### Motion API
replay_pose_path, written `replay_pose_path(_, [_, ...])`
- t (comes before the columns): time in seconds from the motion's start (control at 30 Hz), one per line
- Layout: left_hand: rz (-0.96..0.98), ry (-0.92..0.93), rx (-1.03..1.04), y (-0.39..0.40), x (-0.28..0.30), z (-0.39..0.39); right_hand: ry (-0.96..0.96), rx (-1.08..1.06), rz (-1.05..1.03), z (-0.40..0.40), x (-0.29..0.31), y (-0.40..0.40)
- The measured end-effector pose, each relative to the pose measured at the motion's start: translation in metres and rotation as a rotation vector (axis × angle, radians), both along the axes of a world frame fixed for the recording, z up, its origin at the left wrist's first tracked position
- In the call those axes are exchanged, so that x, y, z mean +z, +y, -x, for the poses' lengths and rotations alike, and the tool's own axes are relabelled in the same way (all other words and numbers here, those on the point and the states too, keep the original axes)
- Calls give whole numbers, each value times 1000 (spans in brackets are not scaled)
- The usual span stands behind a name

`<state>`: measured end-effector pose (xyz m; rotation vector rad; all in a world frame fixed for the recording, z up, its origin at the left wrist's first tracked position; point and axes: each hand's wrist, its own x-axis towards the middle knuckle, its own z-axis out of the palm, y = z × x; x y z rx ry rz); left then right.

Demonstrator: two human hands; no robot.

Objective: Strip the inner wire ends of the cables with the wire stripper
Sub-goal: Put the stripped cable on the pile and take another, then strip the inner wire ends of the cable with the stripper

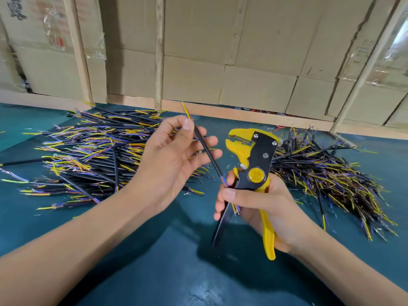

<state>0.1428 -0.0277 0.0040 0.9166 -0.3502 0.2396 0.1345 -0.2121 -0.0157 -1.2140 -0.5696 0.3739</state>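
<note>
My left hand point(174, 155) pinches a short black cable point(208, 153) near its upper end between thumb and fingers. Yellow inner wires stick out of the cable's top. The cable slants down to my right hand point(258, 206), whose thumb presses its lower, coloured wire end against the tool. That hand grips a yellow and black wire stripper point(254, 160) by its handles, jaws pointing up and left, with nothing in the jaws.
A big pile of cut black cables point(92, 151) with yellow and blue wire ends lies on the teal table point(154, 261) to the left. A second pile point(326, 173) lies to the right. Cardboard boxes point(220, 51) and wooden slats stand behind the table.
</note>
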Motion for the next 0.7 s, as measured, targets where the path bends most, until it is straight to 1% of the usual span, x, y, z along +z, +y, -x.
replay_pose_path(0.03, [-76, -4, 3, 1, 0, 0, 7, -16, -18, 0, 0, 0])
replay_pose_path(0.13, [-478, 2, 35, 0, -8, 1, 11, -75, -64, -3, 1, 0])
replay_pose_path(0.17, [-555, 2, 26, -2, -10, 2, 10, -97, -71, -5, 1, -1])
replay_pose_path(0.2, [-567, 9, 10, -4, -12, 4, 12, -112, -76, -6, 1, -2])
replay_pose_path(0.23, [-533, 26, 0, -5, -12, 4, 19, -122, -81, -7, 2, -3])
replay_pose_path(0.33, [-350, 96, -20, -3, -10, 2, 39, -168, -67, -11, 0, -6])
replay_pose_path(0.43, [-285, 130, -47, -2, -9, -1, 51, -225, -40, -14, -2, -6])
replay_pose_path(0.5, [-339, 128, -52, -3, -11, -2, 54, -251, -29, -15, -3, -5])
replay_pose_path(0.6, [-489, 87, -47, -2, -16, -1, 37, -268, -15, -17, -4, -5])
replay_pose_path(0.63, [-509, 79, -42, -2, -16, -1, 31, -274, -13, -17, -5, -5])
replay_pose_path(0.7, [-482, 86, -34, -3, -17, -2, 17, -291, -17, -17, -5, -5])
